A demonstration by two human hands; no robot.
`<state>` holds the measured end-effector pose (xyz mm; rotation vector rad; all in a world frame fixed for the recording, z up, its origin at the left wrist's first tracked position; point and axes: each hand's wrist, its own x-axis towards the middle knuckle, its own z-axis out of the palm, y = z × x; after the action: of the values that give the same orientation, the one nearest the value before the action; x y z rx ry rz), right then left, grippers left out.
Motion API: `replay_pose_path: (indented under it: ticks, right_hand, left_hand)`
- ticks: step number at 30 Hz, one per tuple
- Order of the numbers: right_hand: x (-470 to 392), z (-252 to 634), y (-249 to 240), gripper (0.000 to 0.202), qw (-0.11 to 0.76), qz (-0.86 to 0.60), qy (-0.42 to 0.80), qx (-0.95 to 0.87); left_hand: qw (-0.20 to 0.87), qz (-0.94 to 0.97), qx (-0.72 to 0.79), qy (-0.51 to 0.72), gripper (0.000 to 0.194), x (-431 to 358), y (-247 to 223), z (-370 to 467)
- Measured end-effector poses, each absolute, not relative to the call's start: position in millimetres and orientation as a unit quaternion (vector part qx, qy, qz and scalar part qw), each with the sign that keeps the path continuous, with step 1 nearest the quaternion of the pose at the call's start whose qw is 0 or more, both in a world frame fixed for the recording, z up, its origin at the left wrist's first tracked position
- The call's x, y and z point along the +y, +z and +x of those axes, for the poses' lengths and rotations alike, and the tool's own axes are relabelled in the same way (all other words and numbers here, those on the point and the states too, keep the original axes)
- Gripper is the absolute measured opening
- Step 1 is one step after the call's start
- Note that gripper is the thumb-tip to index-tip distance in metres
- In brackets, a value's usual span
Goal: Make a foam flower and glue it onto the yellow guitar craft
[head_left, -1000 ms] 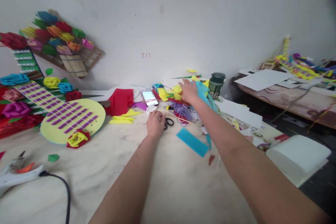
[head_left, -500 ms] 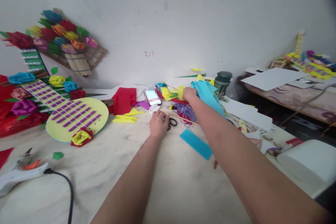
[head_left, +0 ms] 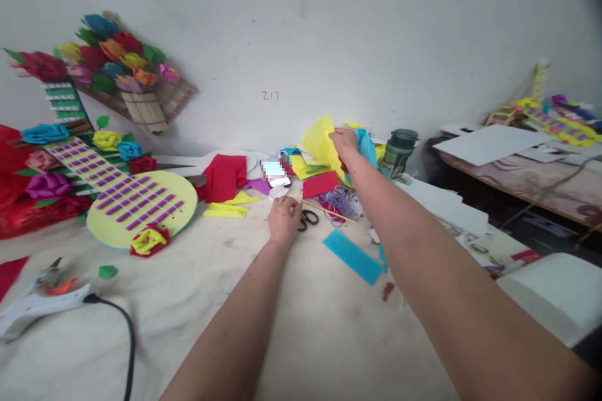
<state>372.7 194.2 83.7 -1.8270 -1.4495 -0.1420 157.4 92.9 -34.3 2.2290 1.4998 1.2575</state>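
My right hand is closed on a yellow crepe sheet, raised over the pile at the back of the table. Blue crepe paper shows just behind that hand. My left hand rests on the table with its fingers curled beside the black-handled scissors; what its fingertips hold, if anything, is too small to make out. A thin wooden stick lies by the scissors, next to purple yarn and a red piece. Nearer me lies a blue strip.
A guitar-shaped craft and a white glue gun with a black cord are at left. The phone lies near the wall. A dark green bottle stands at back right, near white sheets.
My right hand has lifted the yellow sheet up from the pile. The blue crepe paper that hung over its wrist now lies behind it, and the red piece is uncovered.
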Motion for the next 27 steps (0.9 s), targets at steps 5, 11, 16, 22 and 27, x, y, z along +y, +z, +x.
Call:
replay_pose_path:
  ticks: [5,11,16,22,27]
  right_hand:
    - [188,366,100,0.028,0.37,-0.724,-0.142,-0.564]
    - [183,356,115,0.033,0.309,-0.72,-0.134,-0.607]
    - [177,346,116,0.032,0.237,-0.719,-0.173,-0.63]
    - [168,335,105,0.032,0.219,-0.691,-0.183,-0.664]
    - [161,330,97,0.034,0.228,-0.685,-0.175,-0.669]
  left_hand:
    - [0.11,0.737,0.506,0.435,0.016,96,-34,156]
    - [0.136,0.757,0.503,0.394,0.02,92,-33,158]
    - [0.094,0.782,0.492,0.372,0.028,87,-26,161]
    - [0.149,0.799,0.466,0.35,0.028,83,-19,176]
    - [0.105,0.829,0.313,0.451,0.071,82,-9,184]
